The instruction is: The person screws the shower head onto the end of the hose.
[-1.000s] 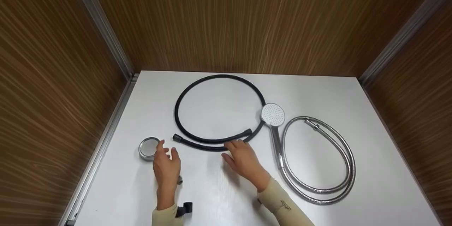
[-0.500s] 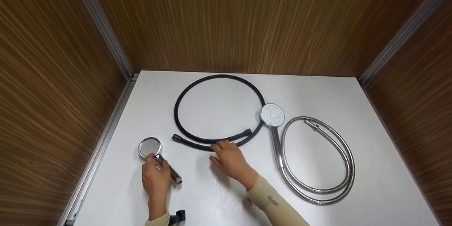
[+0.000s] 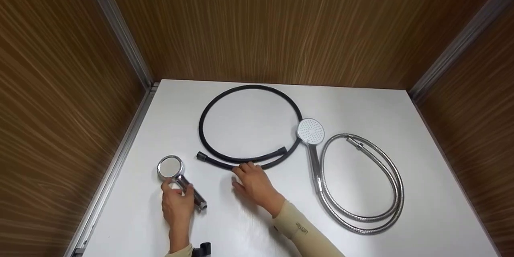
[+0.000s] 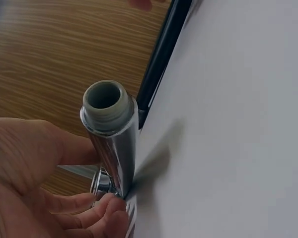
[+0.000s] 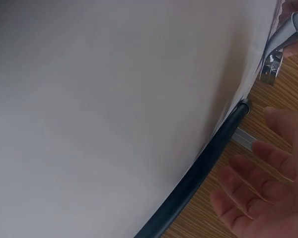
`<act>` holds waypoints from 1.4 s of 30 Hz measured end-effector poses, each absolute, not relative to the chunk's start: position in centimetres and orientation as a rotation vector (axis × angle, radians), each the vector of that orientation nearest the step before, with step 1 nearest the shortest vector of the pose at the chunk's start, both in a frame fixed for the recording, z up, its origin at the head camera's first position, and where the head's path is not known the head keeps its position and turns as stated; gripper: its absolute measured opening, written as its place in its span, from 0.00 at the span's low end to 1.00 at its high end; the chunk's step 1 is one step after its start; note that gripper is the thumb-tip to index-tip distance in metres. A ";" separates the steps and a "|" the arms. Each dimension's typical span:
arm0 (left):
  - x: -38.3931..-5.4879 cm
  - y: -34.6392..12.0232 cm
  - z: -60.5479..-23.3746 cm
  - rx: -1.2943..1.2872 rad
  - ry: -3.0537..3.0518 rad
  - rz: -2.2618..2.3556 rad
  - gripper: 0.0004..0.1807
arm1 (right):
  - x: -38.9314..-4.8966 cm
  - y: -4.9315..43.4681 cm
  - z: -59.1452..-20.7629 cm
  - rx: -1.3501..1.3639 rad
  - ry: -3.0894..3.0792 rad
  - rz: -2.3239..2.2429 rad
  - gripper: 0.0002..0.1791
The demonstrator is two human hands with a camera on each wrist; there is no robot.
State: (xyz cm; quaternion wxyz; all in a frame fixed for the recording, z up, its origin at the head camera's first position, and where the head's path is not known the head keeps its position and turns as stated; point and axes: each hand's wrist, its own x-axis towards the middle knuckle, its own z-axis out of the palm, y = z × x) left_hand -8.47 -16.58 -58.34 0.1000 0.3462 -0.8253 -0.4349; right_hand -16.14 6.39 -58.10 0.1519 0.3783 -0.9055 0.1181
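In the head view a chrome hand shower (image 3: 169, 167) with a round face lies at the left of the table. My left hand (image 3: 177, 205) holds its handle, thumb on one side and fingertips on the other. The left wrist view shows the handle's pale threaded end (image 4: 107, 106) facing the camera. A black shower hose (image 3: 200, 126) lies in a loop at the middle. Over its near strand hovers my right hand (image 3: 255, 184), and in the right wrist view its fingers are loosely spread beside the hose (image 5: 203, 168), holding nothing.
A second hand shower (image 3: 310, 131), white-faced with a chrome handle, overlaps the right side of the black loop. Right of it lies a coiled metal shower hose (image 3: 363, 231). Wood-grain panels (image 3: 257, 28) wall in the white table (image 3: 353, 108) at the back and sides.
My left hand has moved left and down onto the chrome hand shower and now holds its handle. My right hand has slid left along the black hose.
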 end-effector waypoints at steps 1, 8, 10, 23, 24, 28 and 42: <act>-8.4 -16.6 -58.4 1.035 -2.431 -1.297 0.42 | -16.1 6.2 -58.2 1.093 -2.596 0.333 0.18; -8.2 -16.5 -58.4 1.028 -2.369 -1.370 0.47 | -16.1 5.1 -58.2 1.136 -2.610 0.299 0.19; -8.1 -16.6 -58.3 1.027 -2.365 -1.399 0.46 | -16.1 4.8 -58.1 1.146 -2.627 0.289 0.18; -7.9 -17.0 -58.4 1.070 -2.314 -1.592 0.45 | -16.5 2.7 -58.0 1.197 -2.667 0.247 0.18; -7.9 -17.0 -58.5 1.068 -2.295 -1.622 0.45 | -16.6 2.4 -58.1 1.205 -2.661 0.230 0.18; -8.1 -17.0 -58.8 1.061 -2.205 -1.758 0.45 | -17.0 1.1 -58.0 1.239 -2.637 0.169 0.17; -7.9 -17.2 -59.1 1.089 -2.038 -1.923 0.46 | -18.8 -3.0 -58.4 1.284 -2.678 0.152 0.16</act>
